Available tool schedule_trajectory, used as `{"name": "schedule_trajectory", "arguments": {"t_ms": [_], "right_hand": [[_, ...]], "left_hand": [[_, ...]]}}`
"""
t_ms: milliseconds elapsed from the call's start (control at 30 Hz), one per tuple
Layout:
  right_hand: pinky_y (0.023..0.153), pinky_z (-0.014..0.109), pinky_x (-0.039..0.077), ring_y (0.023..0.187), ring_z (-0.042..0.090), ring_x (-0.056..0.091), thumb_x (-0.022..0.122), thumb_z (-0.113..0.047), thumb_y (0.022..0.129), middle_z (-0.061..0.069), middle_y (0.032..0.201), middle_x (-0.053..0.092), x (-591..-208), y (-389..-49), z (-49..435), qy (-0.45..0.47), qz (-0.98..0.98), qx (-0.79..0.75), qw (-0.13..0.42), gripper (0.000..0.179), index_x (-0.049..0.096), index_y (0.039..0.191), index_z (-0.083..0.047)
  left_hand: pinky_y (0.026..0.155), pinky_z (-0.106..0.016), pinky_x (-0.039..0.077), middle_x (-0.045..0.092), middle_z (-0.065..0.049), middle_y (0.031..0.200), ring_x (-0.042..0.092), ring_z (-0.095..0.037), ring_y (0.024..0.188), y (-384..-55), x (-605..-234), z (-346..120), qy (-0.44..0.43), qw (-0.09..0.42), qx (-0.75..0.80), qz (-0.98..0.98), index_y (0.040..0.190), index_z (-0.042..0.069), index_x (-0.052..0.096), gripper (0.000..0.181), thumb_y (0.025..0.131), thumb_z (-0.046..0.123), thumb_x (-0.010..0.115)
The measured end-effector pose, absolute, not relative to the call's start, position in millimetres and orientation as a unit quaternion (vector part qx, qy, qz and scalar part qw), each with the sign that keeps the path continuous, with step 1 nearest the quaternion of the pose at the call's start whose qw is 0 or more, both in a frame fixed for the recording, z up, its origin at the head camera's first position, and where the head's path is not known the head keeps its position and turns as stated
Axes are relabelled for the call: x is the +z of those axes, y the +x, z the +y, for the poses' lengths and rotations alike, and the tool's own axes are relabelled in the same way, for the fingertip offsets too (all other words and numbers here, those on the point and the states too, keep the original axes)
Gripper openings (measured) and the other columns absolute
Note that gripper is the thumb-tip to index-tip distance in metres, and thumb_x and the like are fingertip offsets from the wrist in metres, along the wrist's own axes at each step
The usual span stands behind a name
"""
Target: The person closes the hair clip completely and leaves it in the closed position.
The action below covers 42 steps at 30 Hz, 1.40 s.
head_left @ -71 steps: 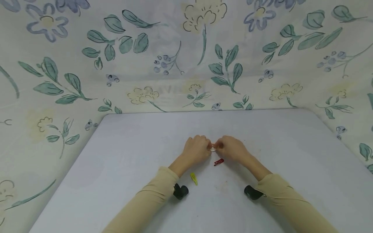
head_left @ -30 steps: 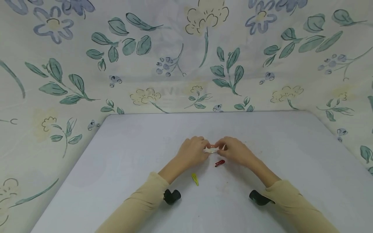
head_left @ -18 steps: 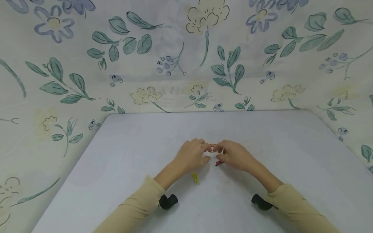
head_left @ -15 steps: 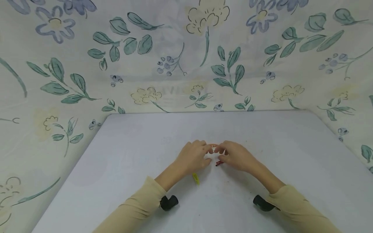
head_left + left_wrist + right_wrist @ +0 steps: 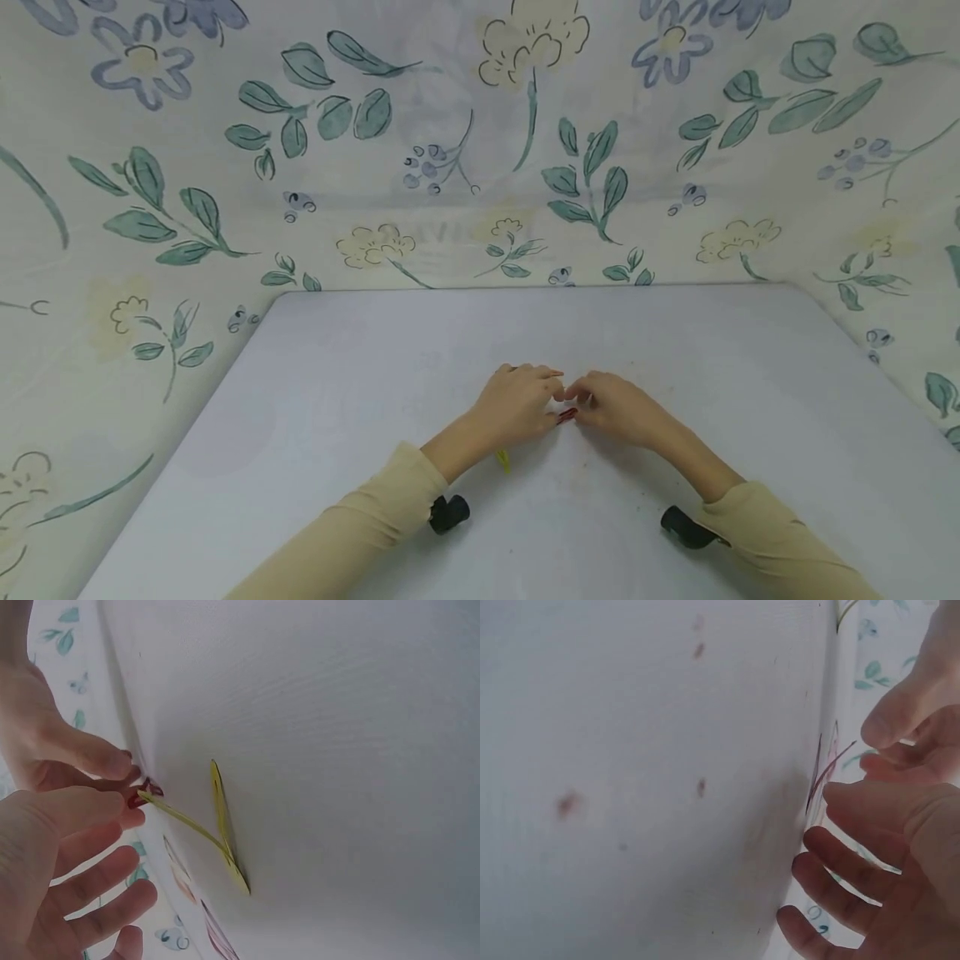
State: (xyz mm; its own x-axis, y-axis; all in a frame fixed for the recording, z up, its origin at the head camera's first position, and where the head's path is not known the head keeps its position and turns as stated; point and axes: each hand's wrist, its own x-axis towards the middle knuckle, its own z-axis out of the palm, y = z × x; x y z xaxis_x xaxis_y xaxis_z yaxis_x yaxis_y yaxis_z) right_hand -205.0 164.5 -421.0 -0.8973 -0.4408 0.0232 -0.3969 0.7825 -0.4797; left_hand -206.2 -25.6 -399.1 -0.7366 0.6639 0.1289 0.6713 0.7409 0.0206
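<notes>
A red snap hair clip [image 5: 567,415] lies on the table between my two hands. My left hand [image 5: 521,407] is just left of it, thumb close to its near end, fingers loosely bent and spread. My right hand [image 5: 618,410] is at its other end, likewise with bent, parted fingers. Whether either hand touches the clip is unclear. A yellow snap hair clip [image 5: 220,817] lies nearer, its two arms sprung apart, partly covered by my left wrist in the head view. Past my left fingers a bit of an orange clip [image 5: 555,373] shows.
More thin clips, one pale and orange [image 5: 180,877] and one purplish [image 5: 217,934], lie farther off in the left wrist view. The white table [image 5: 375,350] reaches a floral cloth [image 5: 450,167] at the back. Black wrist cameras [image 5: 450,514] hang below both sleeves.
My hands held a pale clip between them earlier and have let it go. Both have since shifted slightly right and nearer, to the red clip, and the left now covers the pale and orange clips.
</notes>
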Motion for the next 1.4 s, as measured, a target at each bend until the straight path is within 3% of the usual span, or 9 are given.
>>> {"name": "schedule_trajectory", "arguments": {"t_ms": [233, 367, 467, 567, 633, 700, 1033, 1400], "right_hand": [[0.078, 0.037, 0.05, 0.088, 0.017, 0.058, 0.071, -0.007, 0.086, 0.0, 0.093, 0.063, -422, -205, 164, -0.244, 0.946, -0.209, 0.04, 0.017, 0.072, 0.102, -0.004], [0.076, 0.037, 0.05, 0.087, 0.017, 0.058, 0.072, -0.008, 0.086, -0.001, 0.092, 0.061, -422, -204, 163, -0.247, 0.949, -0.193, 0.028, 0.015, 0.073, 0.1, -0.005], [0.075, 0.037, 0.051, 0.087, 0.018, 0.059, 0.073, -0.008, 0.085, 0.0, 0.091, 0.061, -421, -204, 162, -0.243, 0.952, -0.185, 0.022, 0.013, 0.072, 0.098, -0.006], [0.075, 0.038, 0.051, 0.087, 0.018, 0.059, 0.074, -0.009, 0.085, 0.0, 0.091, 0.06, -421, -204, 161, -0.236, 0.955, -0.181, 0.023, 0.013, 0.072, 0.097, -0.006], [0.075, 0.04, 0.051, 0.087, 0.018, 0.058, 0.074, -0.009, 0.085, -0.001, 0.09, 0.06, -421, -204, 161, -0.234, 0.955, -0.179, 0.023, 0.011, 0.072, 0.096, -0.008], [0.074, 0.04, 0.05, 0.087, 0.018, 0.058, 0.073, -0.009, 0.085, -0.001, 0.09, 0.06, -422, -204, 160, -0.233, 0.956, -0.178, 0.022, 0.008, 0.072, 0.094, -0.01], [0.072, 0.039, 0.049, 0.084, 0.017, 0.056, 0.072, -0.009, 0.086, -0.002, 0.089, 0.059, -423, -202, 160, -0.23, 0.958, -0.169, 0.013, 0.006, 0.071, 0.092, -0.011], [0.076, 0.039, 0.05, 0.087, 0.018, 0.058, 0.074, -0.009, 0.086, -0.002, 0.092, 0.06, -422, -201, 159, -0.23, 0.958, -0.171, 0.018, 0.009, 0.073, 0.095, -0.011]], "left_hand": [[0.094, -0.047, 0.05, 0.071, 0.004, 0.118, 0.057, -0.015, 0.126, -208, -402, -16, -0.371, 0.043, -0.03, -0.927, 0.104, 0.022, 0.074, 0.02, 0.091, 0.036, 0.07], [0.077, -0.037, 0.053, 0.074, 0.007, 0.101, 0.058, -0.013, 0.125, -208, -402, -14, -0.382, 0.048, -0.026, -0.922, 0.095, 0.022, 0.075, 0.011, 0.089, 0.031, 0.072], [0.057, -0.025, 0.043, 0.072, 0.011, 0.084, 0.066, -0.01, 0.108, -208, -403, -14, -0.389, 0.059, -0.023, -0.919, 0.086, 0.024, 0.074, 0.005, 0.087, 0.028, 0.073], [0.049, -0.021, 0.029, 0.069, 0.013, 0.077, 0.065, -0.005, 0.08, -208, -403, -14, -0.392, 0.066, -0.022, -0.917, 0.083, 0.024, 0.073, 0.005, 0.087, 0.026, 0.073], [0.048, -0.021, 0.026, 0.069, 0.013, 0.077, 0.057, -0.004, 0.065, -208, -403, -15, -0.392, 0.064, -0.022, -0.917, 0.084, 0.024, 0.074, 0.005, 0.088, 0.027, 0.073], [0.049, -0.021, 0.028, 0.069, 0.014, 0.078, 0.053, -0.003, 0.061, -208, -404, -14, -0.394, 0.066, -0.025, -0.916, 0.085, 0.024, 0.075, 0.006, 0.088, 0.028, 0.073], [0.047, -0.019, 0.027, 0.054, 0.012, 0.062, 0.04, -0.004, 0.053, -209, -406, -15, -0.403, 0.067, -0.028, -0.912, 0.071, 0.019, 0.067, 0.021, 0.09, 0.026, 0.072], [0.045, -0.019, 0.022, 0.044, 0.009, 0.061, 0.03, -0.007, 0.053, -210, -406, -16, -0.397, 0.056, -0.025, -0.916, 0.077, 0.017, 0.072, 0.018, 0.094, 0.022, 0.067]]}}
